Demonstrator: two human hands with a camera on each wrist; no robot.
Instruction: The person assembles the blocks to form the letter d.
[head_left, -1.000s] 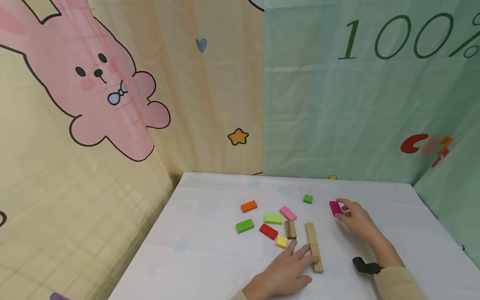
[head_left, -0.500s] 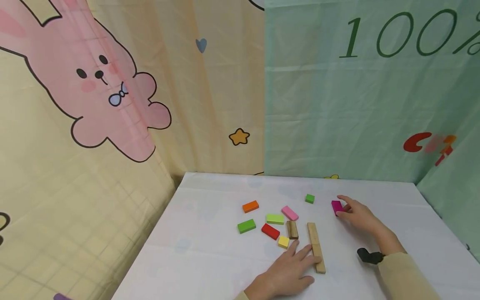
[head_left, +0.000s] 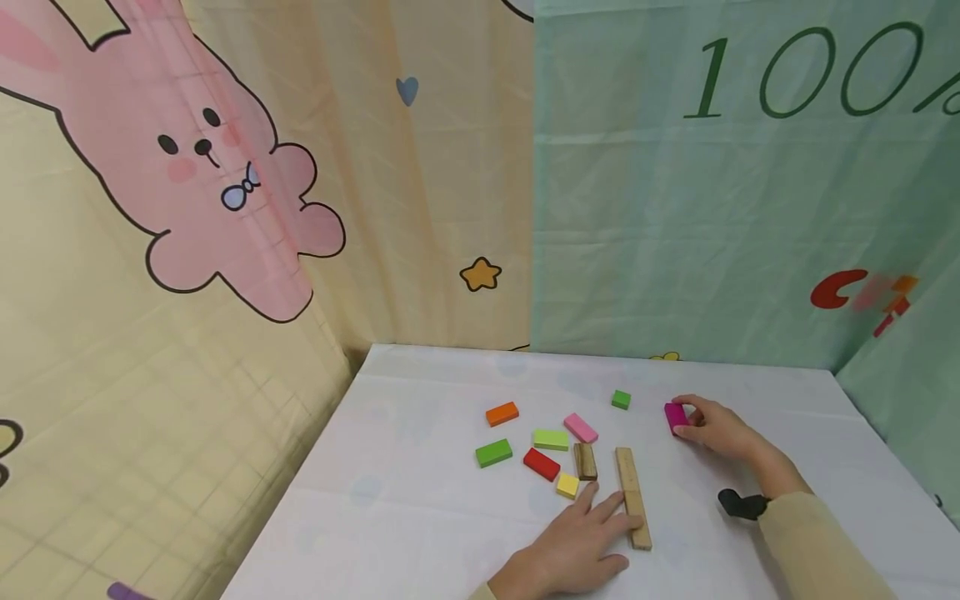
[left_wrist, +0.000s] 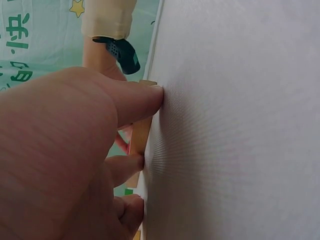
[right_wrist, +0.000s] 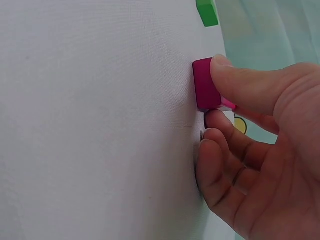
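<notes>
R hand [head_left: 716, 427] pinches the purple block [head_left: 675, 419] on R side of the table [head_left: 375, 475], just L of palm, long way abt. front-to-back, w/ L hand [head_left: 572, 543] farther off, fingers spread, touching wood stick [head_left: 633, 502].

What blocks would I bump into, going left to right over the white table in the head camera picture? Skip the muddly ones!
Green rectangular block → red rectangular block → pink rectangular block → long pale wooden strip → magenta rectangular block in the right hand.
</notes>
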